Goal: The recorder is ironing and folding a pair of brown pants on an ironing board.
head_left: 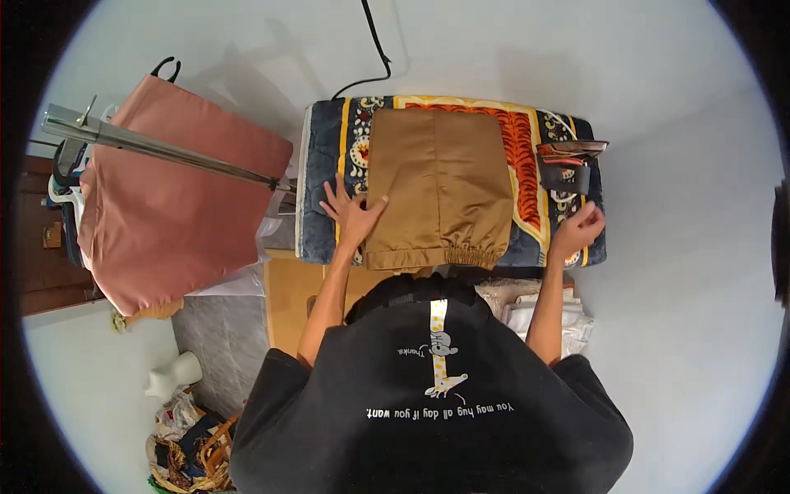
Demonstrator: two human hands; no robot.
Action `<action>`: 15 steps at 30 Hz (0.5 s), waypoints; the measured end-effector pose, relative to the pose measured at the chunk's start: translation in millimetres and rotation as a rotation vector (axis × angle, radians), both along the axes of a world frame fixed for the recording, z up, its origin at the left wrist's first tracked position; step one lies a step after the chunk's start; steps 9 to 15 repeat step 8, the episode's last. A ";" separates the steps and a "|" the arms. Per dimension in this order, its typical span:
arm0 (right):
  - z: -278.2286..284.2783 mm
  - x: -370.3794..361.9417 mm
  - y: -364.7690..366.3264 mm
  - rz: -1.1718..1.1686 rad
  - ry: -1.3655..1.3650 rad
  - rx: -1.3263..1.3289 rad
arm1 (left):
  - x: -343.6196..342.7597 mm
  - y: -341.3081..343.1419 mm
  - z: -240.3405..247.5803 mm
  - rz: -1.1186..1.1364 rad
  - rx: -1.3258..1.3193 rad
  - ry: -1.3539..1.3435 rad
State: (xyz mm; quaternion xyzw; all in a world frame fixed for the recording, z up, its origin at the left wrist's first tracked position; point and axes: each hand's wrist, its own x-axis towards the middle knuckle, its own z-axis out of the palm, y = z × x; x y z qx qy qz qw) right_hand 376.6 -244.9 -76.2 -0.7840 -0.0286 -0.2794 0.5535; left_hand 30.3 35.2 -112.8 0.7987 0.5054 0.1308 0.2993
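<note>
A brown satin garment (pixel 440 181) with a gathered elastic waistband lies folded flat on a padded, patterned blanket (pixel 321 235). Its waistband edge is toward me. My left hand (pixel 356 221) rests at the garment's left edge with fingers spread, thumb and fingertips over the cloth and the blanket. Over the blanket's right end, my right hand (pixel 578 232) is curled, its fingers drawn together, and I see nothing in them. Just beyond it stands an iron (pixel 573 153), dark with a shiny soleplate edge, apart from my fingers. The right palm is hidden.
On the left, a pink satin garment (pixel 185 198) hangs by a metal rack pole (pixel 189 150). A black cable (pixel 374 37) runs down the wall behind the blanket. Lower left are a white mannequin form (pixel 174 375) and a heap of cloth (pixel 189 445). White bundles (pixel 543 321) lie beneath the right side.
</note>
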 end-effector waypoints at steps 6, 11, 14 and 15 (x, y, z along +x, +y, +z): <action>-42.0 -49.5 13.9 0.376 0.191 -0.729 | 27.4 -2.7 -0.8 -0.007 -0.107 -0.047; -32.0 -37.3 24.1 0.682 0.554 -0.714 | 29.7 -2.3 1.1 -0.032 -0.126 0.078; -32.0 -37.3 24.1 0.682 0.554 -0.714 | 29.7 -2.3 1.1 -0.032 -0.126 0.078; -32.0 -37.3 24.1 0.682 0.554 -0.714 | 29.7 -2.3 1.1 -0.032 -0.126 0.078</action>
